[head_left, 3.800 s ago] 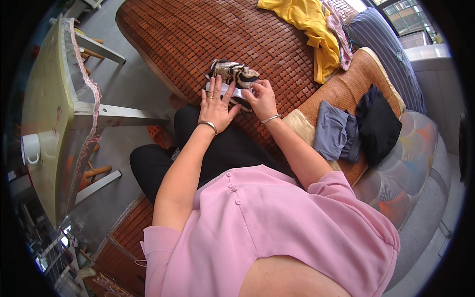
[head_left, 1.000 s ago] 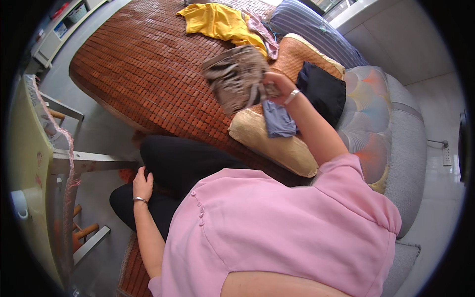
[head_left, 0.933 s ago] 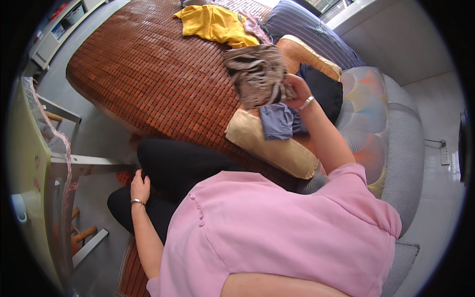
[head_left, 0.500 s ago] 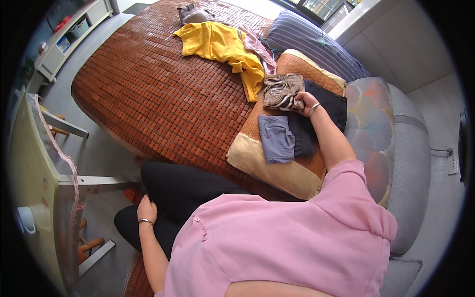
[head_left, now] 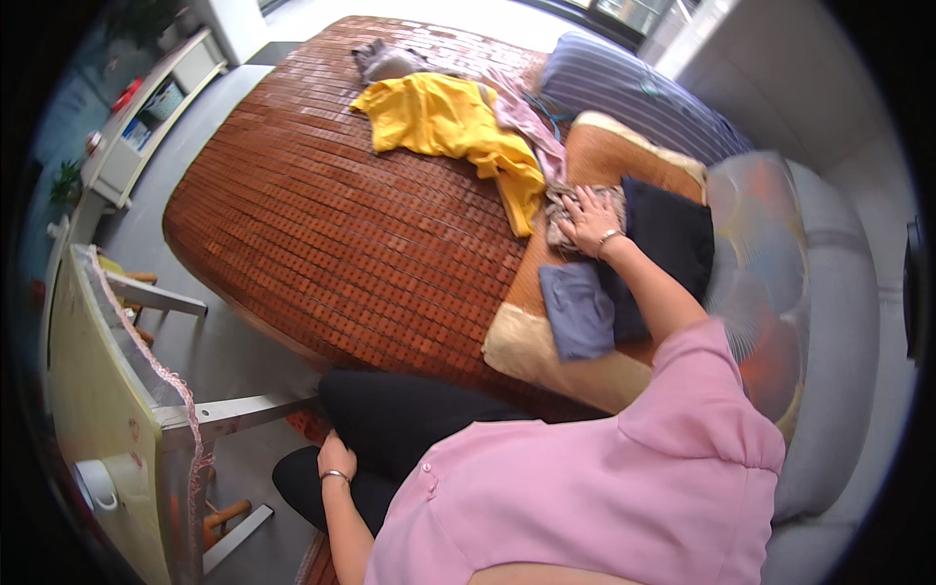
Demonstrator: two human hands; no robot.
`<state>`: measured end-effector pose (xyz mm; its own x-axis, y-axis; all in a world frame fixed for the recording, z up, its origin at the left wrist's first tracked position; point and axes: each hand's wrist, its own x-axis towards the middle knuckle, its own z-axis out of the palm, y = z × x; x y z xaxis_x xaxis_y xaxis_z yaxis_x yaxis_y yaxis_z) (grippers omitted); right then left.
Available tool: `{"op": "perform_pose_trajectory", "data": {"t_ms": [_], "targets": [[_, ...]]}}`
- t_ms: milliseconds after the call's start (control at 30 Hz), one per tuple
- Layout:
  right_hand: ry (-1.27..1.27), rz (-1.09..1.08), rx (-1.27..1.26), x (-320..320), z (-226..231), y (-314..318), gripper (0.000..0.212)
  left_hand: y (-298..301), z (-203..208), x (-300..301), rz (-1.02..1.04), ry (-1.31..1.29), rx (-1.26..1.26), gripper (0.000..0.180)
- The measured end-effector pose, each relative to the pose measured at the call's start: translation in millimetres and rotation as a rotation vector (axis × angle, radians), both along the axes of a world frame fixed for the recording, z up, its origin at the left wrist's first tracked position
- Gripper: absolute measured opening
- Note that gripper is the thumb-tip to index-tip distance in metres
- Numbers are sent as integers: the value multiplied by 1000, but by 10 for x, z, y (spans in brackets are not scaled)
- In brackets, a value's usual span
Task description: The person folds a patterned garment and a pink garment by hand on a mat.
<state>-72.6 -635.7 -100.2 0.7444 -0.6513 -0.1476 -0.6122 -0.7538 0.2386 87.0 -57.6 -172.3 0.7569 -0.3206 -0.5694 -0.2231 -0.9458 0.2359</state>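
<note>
My right hand (head_left: pixel 588 222) lies flat, fingers spread, on a folded animal-print garment (head_left: pixel 560 237). That garment rests on a woven pillow mat (head_left: pixel 597 156) with cream ends. Beside it, toward the right, is a folded black garment (head_left: pixel 673 234), partly under my wrist and forearm. A small folded grey-blue garment (head_left: pixel 577 310) sits nearer to me on the same mat. My left hand (head_left: pixel 336 456) rests on my black-trousered leg, its fingers mostly hidden. Farther off, a yellow garment (head_left: pixel 439 117) lies loosely spread, touching a crumpled pink striped garment (head_left: pixel 526 122).
Brown tile matting (head_left: pixel 361 214) covers the bed. A crumpled grey garment (head_left: pixel 385 63) lies at its far side. A striped blue pillow (head_left: pixel 634 93) and a patterned cushion (head_left: pixel 756 263) border the right. At left stands a table (head_left: pixel 107 390) with a white mug (head_left: pixel 96 483).
My right hand has gone from gripping the animal-print garment's edge to lying spread on top of it. The garment now sits flatter against the mat. The whole view has shifted slightly.
</note>
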Motion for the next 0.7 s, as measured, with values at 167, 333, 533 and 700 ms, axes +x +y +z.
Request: {"op": "perform_pose_trajectory", "data": {"t_ms": [167, 333, 533, 700], "targets": [[-716, 18, -44, 722, 132, -680, 27, 31, 36, -9, -22, 3, 28, 35], [-313, -538, 192, 1177, -375, -1331, 29, -66, -5, 74, 20, 95, 76, 37], [-552, -887, 278, 1065, -709, -1698, 39, -87, -226, 74, -46, 68, 52, 30], [-1507, -784, 945, 1494, -302, -1594, 19, -92, -64, 90, 12, 94, 107, 31]]}}
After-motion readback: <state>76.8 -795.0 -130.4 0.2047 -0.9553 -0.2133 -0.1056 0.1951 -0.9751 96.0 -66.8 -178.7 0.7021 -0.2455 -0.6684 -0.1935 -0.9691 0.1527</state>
